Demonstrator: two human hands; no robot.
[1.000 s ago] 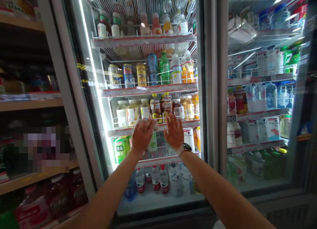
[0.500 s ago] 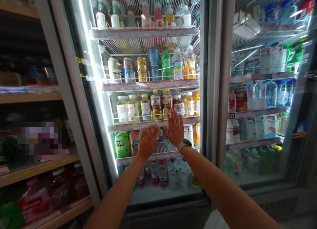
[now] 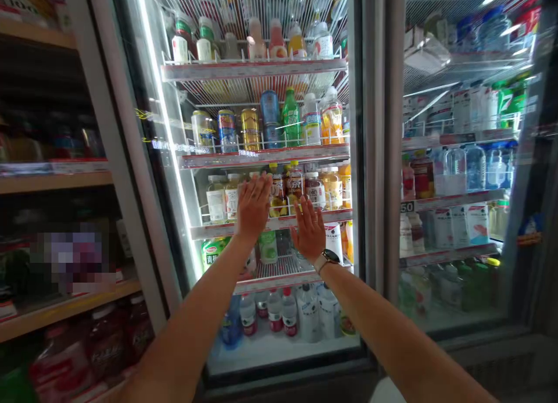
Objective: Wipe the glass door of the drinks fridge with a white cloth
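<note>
Both of my hands reach up to the glass door [image 3: 279,348] of a lit drinks cooler. My left hand [image 3: 254,208] lies flat against the glass, fingers extended upward, in front of the bottles on the middle shelf. A pale crumpled cloth is pressed under its fingers, now almost wholly hidden. My right hand [image 3: 310,231] rests with its palm toward the glass, fingers spread, holding nothing. A watch [image 3: 330,256] is on that wrist. Behind the hands stand brown tea bottles [image 3: 294,185], a small jar-like bottle [image 3: 314,191] and a green-labelled carton [image 3: 268,247].
A metal door frame [image 3: 390,159] rises on the right, with a second glass-fronted cooler [image 3: 453,263] beyond it. On the left, wooden shelves [image 3: 56,182] carry bottles and packs. Cans [image 3: 250,129] and bottles fill the cooler's upper shelves.
My left hand has slid upward and slightly left over the glass, from the shelf edge to the bottles above. My right hand stays at nearly the same place. The view has shifted slightly.
</note>
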